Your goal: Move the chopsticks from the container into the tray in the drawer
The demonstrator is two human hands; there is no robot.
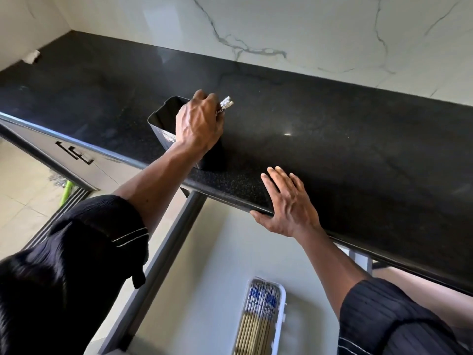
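Observation:
A dark square container (163, 124) stands on the black countertop near its front edge. My left hand (199, 121) is over the container's mouth and grips chopsticks (227, 103), whose patterned tips stick out past the knuckles. My right hand (289, 203) rests flat on the counter's front edge, fingers spread, holding nothing. Below, the open drawer holds a white tray (280, 313) with several chopsticks (258, 313) lying in it, blue-and-white tops toward the counter.
The black countertop (332, 139) runs back to a white marble wall (307, 34). The open drawer's pale floor (217, 265) has bare room around the tray; its grey side wall (163, 267) is at the left. Cabinet doors and tiled floor lie further left.

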